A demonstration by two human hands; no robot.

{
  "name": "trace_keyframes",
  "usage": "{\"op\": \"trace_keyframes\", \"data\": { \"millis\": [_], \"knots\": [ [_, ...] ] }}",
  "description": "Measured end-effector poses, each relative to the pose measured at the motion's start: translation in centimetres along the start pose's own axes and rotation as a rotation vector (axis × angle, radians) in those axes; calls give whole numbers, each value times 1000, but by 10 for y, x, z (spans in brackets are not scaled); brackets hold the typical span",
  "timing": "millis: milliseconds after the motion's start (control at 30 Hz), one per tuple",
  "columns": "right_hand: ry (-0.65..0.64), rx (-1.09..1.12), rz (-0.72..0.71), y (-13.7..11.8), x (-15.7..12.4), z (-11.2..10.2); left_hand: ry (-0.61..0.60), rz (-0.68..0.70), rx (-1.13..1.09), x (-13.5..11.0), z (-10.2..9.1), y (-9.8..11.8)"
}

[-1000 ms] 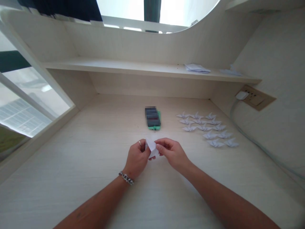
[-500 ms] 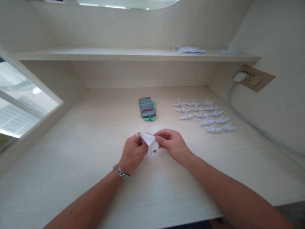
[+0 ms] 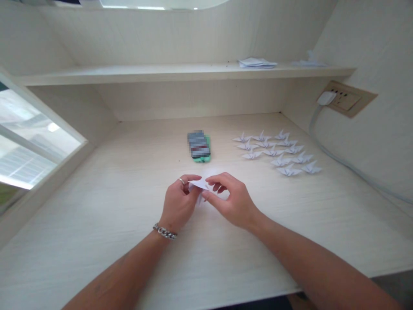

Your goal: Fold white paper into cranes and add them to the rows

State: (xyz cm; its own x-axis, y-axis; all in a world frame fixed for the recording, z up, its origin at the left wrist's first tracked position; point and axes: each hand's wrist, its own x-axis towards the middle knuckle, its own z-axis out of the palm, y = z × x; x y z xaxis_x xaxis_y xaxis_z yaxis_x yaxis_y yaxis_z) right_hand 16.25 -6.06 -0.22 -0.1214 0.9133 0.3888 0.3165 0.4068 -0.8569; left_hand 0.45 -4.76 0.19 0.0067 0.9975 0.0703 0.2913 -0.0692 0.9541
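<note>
One folded paper (image 3: 199, 184) between left hand (image 3: 178, 201), pinching it, and right hand (image 3: 236, 199), half-open.

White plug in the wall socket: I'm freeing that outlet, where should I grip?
Probably by the plug's body, not the cable, coming from the left: the body sticks out from the socket plate that way, and the cable hangs below.
</note>
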Motion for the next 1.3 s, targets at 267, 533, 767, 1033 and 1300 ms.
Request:
{"op": "trace_keyframes", "data": {
  "millis": [267, 533, 767, 1033, 1300],
  "knots": [
    [65, -80, 43, 8, 0, 8, -85, 142, 48, -4, 5, -7],
    [60, 20, 102, 9, 2, 6, -73, 242, 214, -5, 4, -9],
    [-106, 477, 315, 17, 8, 2, -43, 114, 222, 4, -4, 1],
    [-154, 883, 577, 16, 14, -2, -113, 14, 82, 6, -5, 1],
    [-157, 819, 518, 27, 13, 3, -165, -8, 25, 6, -6, 0]
  ]
}}
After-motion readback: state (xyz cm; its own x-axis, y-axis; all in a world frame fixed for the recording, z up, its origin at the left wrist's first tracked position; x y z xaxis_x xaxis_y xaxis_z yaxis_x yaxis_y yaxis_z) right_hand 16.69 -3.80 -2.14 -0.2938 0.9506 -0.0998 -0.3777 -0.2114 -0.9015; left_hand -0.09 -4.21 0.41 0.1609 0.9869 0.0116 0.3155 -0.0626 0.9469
